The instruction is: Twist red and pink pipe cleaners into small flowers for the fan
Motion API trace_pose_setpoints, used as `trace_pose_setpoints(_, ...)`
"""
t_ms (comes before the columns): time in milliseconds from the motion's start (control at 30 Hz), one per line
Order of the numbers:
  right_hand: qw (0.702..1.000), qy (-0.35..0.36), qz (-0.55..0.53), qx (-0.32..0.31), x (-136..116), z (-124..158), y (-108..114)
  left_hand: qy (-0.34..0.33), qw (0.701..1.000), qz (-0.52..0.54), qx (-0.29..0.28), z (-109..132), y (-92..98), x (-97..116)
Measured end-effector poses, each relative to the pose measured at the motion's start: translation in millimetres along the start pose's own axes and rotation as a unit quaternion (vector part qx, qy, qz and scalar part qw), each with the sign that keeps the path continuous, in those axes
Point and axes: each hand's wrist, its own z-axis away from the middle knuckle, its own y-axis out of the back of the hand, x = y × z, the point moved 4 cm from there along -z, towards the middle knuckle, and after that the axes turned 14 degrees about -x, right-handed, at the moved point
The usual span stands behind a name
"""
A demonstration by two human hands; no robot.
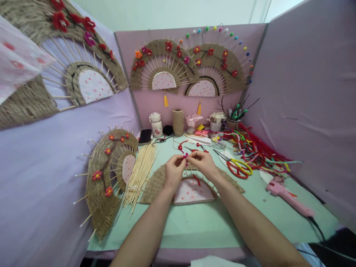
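My left hand [174, 168] and my right hand [202, 162] meet above the middle of the green table [211, 222], fingers pinched together on a small red and pink pipe-cleaner piece [185, 157]. Right below them lies a half-round jute fan [191, 185] with a pink dotted centre and wooden spokes. A short red pipe-cleaner bit [197, 180] rests on that fan.
A bundle of bamboo sticks [140, 171] lies left of the fan, beside a finished fan [107, 178] leaning on the left wall. Scissors [236, 165], a heap of coloured pipe cleaners [256, 150] and a pink glue gun [289, 198] lie to the right. A twine spool [178, 121] and jars stand at the back.
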Motion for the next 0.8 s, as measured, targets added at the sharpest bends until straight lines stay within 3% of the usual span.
trace_pose_setpoints(167, 0.994, -0.048, -0.092, 0.034, 4.4, 1.4, -2.7, -0.03, 0.999, -0.024, 0.009, 2.1, -0.3, 0.3)
trace_pose_setpoints(333, 0.958, -0.122, -0.259, -0.017, 6.2, 3.2, -8.3, -0.07, 0.995, -0.074, -0.001, 7.5, -2.6, 13.7)
trace_pose_setpoints(467, 0.945, -0.158, -0.284, -0.042, 9.4, 3.4, -10.7, -0.047, 0.998, -0.039, 0.009, 7.3, -2.3, 13.7)
trace_pose_setpoints(533, 0.961, -0.131, -0.24, -0.033, 8.9, 2.9, -8.9, -0.024, 0.999, -0.018, 0.016, 4.6, -1.5, 9.9)
trace_pose_setpoints(633, 0.999, -0.005, -0.042, 0.027, -1.7, 4.2, 1.3, 0.029, 0.999, 0.017, 0.026, -0.7, 1.1, 2.4)
trace_pose_setpoints(700, 0.987, 0.096, 0.12, 0.048, -12.6, 7.8, 5.6, 0.053, 0.998, 0.033, 0.029, -3.5, 3.4, -1.3)
trace_pose_setpoints(800, 0.931, 0.212, 0.295, 0.017, -22.8, 12.8, 5.1, 0.068, 0.996, 0.048, 0.025, -5.5, 6.2, -4.7)
